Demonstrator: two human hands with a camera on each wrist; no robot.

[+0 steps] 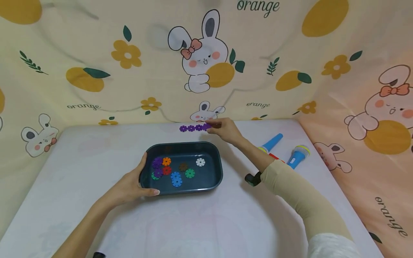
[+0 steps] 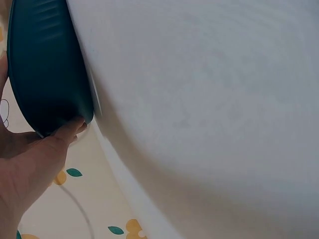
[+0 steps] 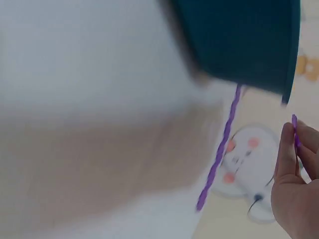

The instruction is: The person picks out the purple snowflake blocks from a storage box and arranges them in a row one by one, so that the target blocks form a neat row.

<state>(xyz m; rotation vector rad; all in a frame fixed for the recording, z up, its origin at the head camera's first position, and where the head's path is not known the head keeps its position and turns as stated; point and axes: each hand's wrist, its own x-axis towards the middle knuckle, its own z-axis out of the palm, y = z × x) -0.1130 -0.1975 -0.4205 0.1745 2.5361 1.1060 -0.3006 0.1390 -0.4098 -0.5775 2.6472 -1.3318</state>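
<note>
I see a dark teal tray (image 1: 213,179) lying flat on the table, holding loose snowflake discs (image 1: 175,178) in several colours. Beyond its far rim, a row of purple discs (image 1: 191,128) lies flat, apparently four joined.

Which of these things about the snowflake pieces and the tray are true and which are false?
1. The left hand holds the dark tray by its edge. True.
2. The purple chain lies inside the tray. False: it lies on the table beyond the tray.
3. The right hand is at the chain's end. True.
4. The tray holds only purple pieces. False: there are also orange, red, blue, green, brown and white ones.
5. The two toy microphones are in the tray. False: they lie on the table.
</note>
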